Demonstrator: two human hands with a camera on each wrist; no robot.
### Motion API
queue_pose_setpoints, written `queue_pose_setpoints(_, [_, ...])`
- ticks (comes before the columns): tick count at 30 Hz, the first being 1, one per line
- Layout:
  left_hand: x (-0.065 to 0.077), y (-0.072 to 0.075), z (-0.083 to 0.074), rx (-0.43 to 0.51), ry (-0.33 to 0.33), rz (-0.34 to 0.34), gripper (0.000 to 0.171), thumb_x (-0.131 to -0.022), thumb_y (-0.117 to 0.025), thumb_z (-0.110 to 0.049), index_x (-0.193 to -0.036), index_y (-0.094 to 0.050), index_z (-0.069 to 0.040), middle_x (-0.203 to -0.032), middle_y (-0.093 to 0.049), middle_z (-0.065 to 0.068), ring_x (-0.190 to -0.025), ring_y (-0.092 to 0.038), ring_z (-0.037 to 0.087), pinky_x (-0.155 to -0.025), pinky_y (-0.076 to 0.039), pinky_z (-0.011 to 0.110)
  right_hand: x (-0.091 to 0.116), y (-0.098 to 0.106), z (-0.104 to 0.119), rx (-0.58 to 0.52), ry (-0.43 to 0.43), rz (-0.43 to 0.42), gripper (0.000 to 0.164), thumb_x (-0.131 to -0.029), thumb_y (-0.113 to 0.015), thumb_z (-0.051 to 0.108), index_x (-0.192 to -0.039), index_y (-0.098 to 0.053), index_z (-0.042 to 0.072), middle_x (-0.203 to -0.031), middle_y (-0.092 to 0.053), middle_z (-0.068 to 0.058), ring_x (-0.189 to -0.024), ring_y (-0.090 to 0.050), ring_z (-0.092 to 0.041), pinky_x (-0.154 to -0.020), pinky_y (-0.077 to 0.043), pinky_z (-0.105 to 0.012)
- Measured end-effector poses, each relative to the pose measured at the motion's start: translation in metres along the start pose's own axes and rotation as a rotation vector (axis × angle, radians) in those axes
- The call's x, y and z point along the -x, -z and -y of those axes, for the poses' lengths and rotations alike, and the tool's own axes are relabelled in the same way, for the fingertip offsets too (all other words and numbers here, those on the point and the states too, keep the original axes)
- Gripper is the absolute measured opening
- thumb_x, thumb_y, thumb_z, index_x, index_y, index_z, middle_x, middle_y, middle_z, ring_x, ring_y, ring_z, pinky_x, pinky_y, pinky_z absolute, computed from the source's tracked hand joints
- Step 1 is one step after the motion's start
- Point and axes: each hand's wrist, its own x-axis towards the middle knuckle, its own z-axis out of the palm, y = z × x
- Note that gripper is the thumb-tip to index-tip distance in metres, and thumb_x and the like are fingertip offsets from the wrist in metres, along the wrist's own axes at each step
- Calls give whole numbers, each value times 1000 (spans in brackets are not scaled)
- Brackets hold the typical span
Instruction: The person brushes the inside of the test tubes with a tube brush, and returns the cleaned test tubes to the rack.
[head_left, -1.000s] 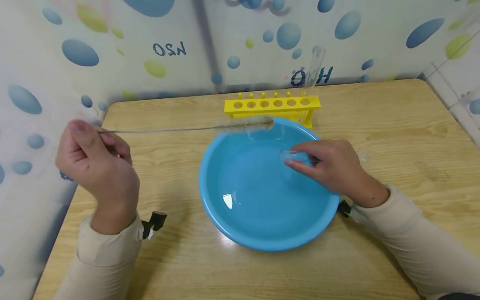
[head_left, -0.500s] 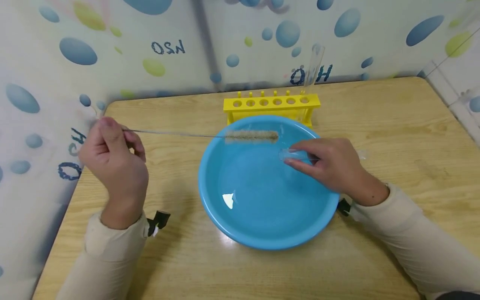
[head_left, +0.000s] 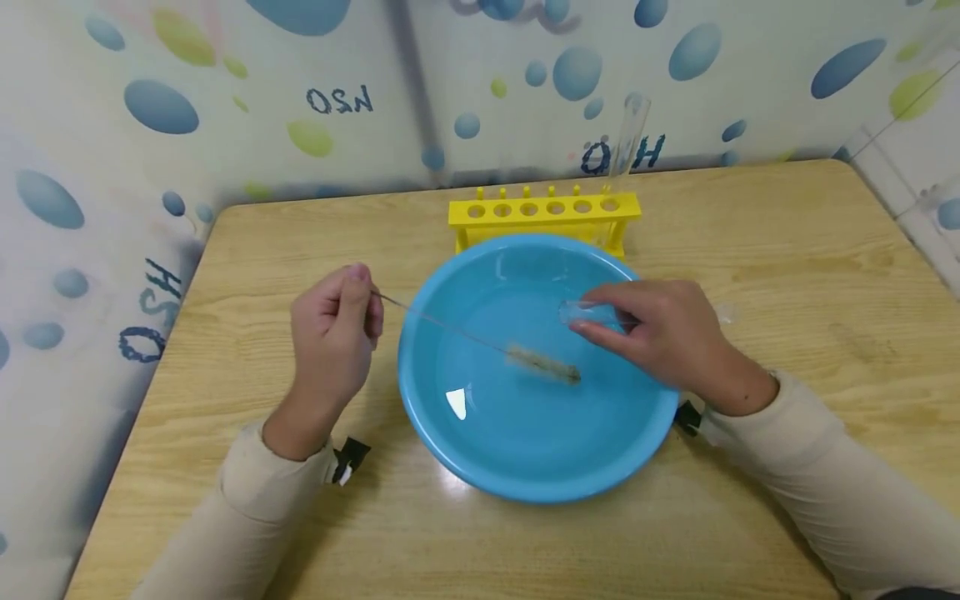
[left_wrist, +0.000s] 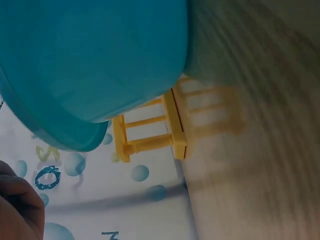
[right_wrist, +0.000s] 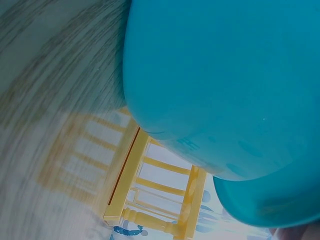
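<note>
My left hand point(head_left: 333, 342) pinches the thin wire handle of a test tube brush point(head_left: 543, 365) left of the blue basin point(head_left: 427, 433). The brush slants down to the right, its bristle head over the basin's inside; whether it touches the water I cannot tell. Over the basin's right side, my right hand point(head_left: 660, 337) grips a clear test tube point(head_left: 576, 312) lying nearly level, its near end pointing left. The fingers hide the tube's middle, and its other end shows past the hand. In the left wrist view, part of the left hand point(left_wrist: 20, 205) appears at the lower left.
Behind the basin stands a yellow test tube rack point(head_left: 543, 210) with a clear tube point(head_left: 630, 142) upright at its right end. All sit on a wooden table point(head_left: 787, 242). A patterned wall point(head_left: 375, 50) rises at the back and left.
My left hand has moved right and a little down, bringing the brush from level above the basin's far rim to slanting over its middle. The right hand with the test tube has stayed put.
</note>
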Motion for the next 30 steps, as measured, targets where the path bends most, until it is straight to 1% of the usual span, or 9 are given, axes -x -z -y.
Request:
queue_pose_setpoints(3, [4,-6,4,-37,44,61,48,-106,-46,-14,-61,-49,3,-54,-46,-1,-43,-39,8,-40,-34,21,-1,0,0,10,3,2,23,-82,-82,29,-101,-78,16,-57,-46,10,-53,-40,-4,-47,-30,-22])
queue_pose_setpoints(8, [10,-13,10,-113,60,124,43,-105,-47,-10,-63,-52,1,-56,-47,4,-50,-41,10,-45,-34,21,-3,2,0,16,4,1,23,-82,-82,28,-101,-78,16,-57,-46,10,-53,-40,-4,-47,-30,-22])
queue_pose_setpoints(13, [16,-16,15,-178,65,159,38,-104,-50,-7,-66,-54,-2,-58,-51,5,-53,-45,11,-47,-36,20,-2,1,2,8,-17,12,23,-83,-82,27,-102,-78,15,-57,-46,9,-54,-40,-5,-48,-31,-22])
queue_pose_setpoints(18, [16,-17,17,-174,65,175,40,-104,-49,-8,-65,-54,-3,-57,-50,4,-52,-44,12,-47,-36,20,0,2,3,5,13,-15,23,-81,-83,25,-101,-77,14,-58,-45,9,-54,-39,-5,-48,-32,-22])
queue_pose_setpoints(22, [16,-16,19,-164,74,197,40,-104,-50,-7,-64,-53,-4,-56,-48,4,-51,-44,12,-46,-36,21,2,7,4,-58,48,-27,27,-79,-84,18,-104,-77,14,-63,-50,10,-59,-42,-3,-52,-38,-20])
queue_pose_setpoints(24, [17,-16,20,-162,86,205,40,-104,-50,-8,-64,-54,-4,-56,-48,4,-51,-44,12,-46,-36,21,3,12,5,-113,65,-47,31,-77,-85,11,-107,-76,13,-69,-59,9,-62,-49,-3,-58,-44,-14])
queue_pose_setpoints(27, [18,-16,21,-168,97,216,40,-104,-50,-10,-64,-54,-4,-56,-48,3,-50,-44,12,-45,-35,21,2,20,7,-201,85,-102,34,-77,-83,3,-109,-75,9,-80,-68,3,-69,-53,-3,-66,-46,-10])
queue_pose_setpoints(29, [19,-16,21,-184,96,221,41,-104,-50,-12,-64,-54,-5,-56,-47,3,-49,-43,12,-44,-34,21,-2,26,8,-231,83,-140,31,-80,-80,1,-110,-74,5,-84,-71,-1,-74,-55,-2,-71,-46,-8])
queue_pose_setpoints(30, [19,-16,21,-197,93,222,41,-104,-51,-13,-64,-53,-6,-56,-47,3,-49,-43,12,-44,-34,21,-5,28,9,-242,71,-157,24,-82,-79,1,-105,-73,3,-85,-71,-2,-78,-57,-1,-74,-46,-7])
